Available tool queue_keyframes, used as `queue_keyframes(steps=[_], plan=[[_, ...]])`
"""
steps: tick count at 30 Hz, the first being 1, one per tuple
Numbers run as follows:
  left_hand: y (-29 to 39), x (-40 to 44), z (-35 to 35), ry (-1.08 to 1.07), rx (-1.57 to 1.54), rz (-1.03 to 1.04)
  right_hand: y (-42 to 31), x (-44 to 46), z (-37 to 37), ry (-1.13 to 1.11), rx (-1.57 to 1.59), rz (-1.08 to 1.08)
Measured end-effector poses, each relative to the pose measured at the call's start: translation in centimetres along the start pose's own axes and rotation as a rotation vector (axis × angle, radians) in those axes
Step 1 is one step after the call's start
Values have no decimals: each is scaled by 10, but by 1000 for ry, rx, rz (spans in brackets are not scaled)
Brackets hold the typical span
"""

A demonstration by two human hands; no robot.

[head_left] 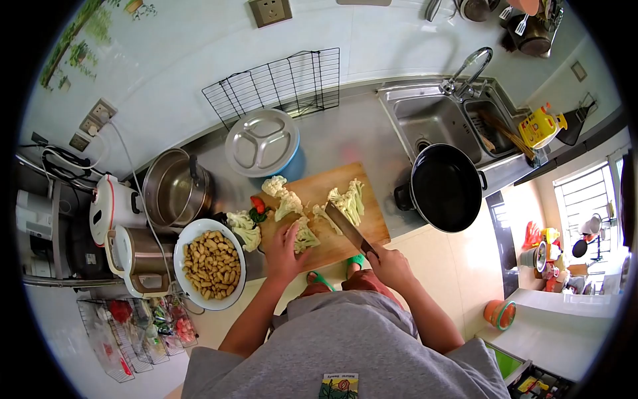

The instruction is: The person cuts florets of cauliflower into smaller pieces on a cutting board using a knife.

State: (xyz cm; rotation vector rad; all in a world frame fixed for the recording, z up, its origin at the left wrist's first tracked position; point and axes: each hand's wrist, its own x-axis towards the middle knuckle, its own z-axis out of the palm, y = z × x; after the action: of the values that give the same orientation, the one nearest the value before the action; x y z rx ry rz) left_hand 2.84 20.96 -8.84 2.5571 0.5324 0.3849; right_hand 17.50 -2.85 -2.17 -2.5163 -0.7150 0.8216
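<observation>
A wooden cutting board (371, 206) lies on the steel counter. My right hand (391, 266) is closed round the handle of a knife (350, 229), whose blade slants over the board. Cut cauliflower (351, 201) lies on the board's right part, beside the blade tip. My left hand (286, 251) is at the board's left part, its fingers on a cauliflower piece (304, 237). More florets (284, 198) sit near the board's upper left corner, and others (244, 229) lie left of the board, next to a red pepper (258, 205).
Left stand a white bowl of peanuts (211, 265), a steel pot (174, 188) and cookers (141, 259). A divided steel tray (262, 142) is behind the board. Right of it are a black pot (446, 188), the sink (435, 123) and a yellow bottle (539, 128).
</observation>
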Motion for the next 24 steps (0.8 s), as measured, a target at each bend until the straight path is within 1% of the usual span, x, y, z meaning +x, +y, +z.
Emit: queue_keyframes(steps=[3,5,6,8,12,14,16,19,23,24], plan=[[-2,1,8,-22,-30,-3,-2,0,4,33,-33,-30],[-5,1,13,37,-51,5,-6,-1,6,54,-55,-57],[-6,0,14,36,-52,6,-11,-2,4,30,-89,-56],[-7,-2,16,103,-102,-26,-14,-5,2,5,-122,-55],[-14,-7,19,75,-86,-61,-12,-17,0,-62,-78,-101],[-13,-7,19,34,-87,-125,-12,-23,-1,-80,-38,-114],[-14,-8,22,26,-89,-131,-13,-25,-2,-118,-53,-84],[-18,-9,24,24,-87,-122,-8,-23,4,-169,-58,-109],[-24,-12,29,34,-78,-83,-19,-20,10,-156,-106,-126],[-24,-12,28,33,-78,-83,-22,-18,12,-174,-122,-90]])
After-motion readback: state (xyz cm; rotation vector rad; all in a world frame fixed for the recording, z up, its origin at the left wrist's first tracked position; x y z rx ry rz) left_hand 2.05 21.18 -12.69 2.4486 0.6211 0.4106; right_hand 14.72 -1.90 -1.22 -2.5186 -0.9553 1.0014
